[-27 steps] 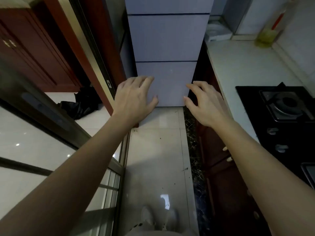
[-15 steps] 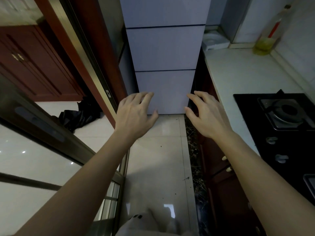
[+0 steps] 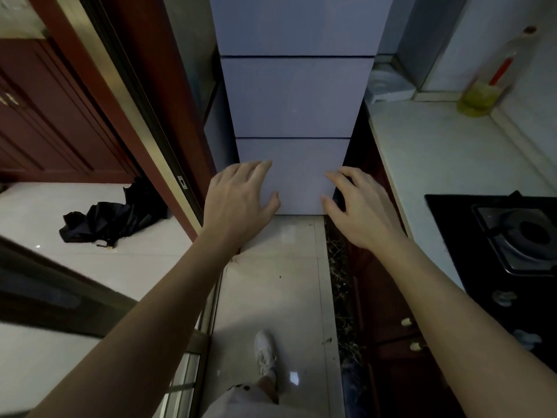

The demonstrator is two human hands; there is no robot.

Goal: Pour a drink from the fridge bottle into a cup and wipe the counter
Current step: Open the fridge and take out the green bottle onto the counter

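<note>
Evidently reaches for the fridge (image 3: 295,98) at twelve o'clock, left hand (image 3: 238,203) and right hand (image 3: 361,212) empty, fingers (image 3: 259,173) spread to open it.

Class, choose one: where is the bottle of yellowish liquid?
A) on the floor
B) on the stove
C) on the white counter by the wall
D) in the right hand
C: the bottle stands on the white counter in the far corner by the wall, beyond the stove; the right hand holds nothing.
</note>
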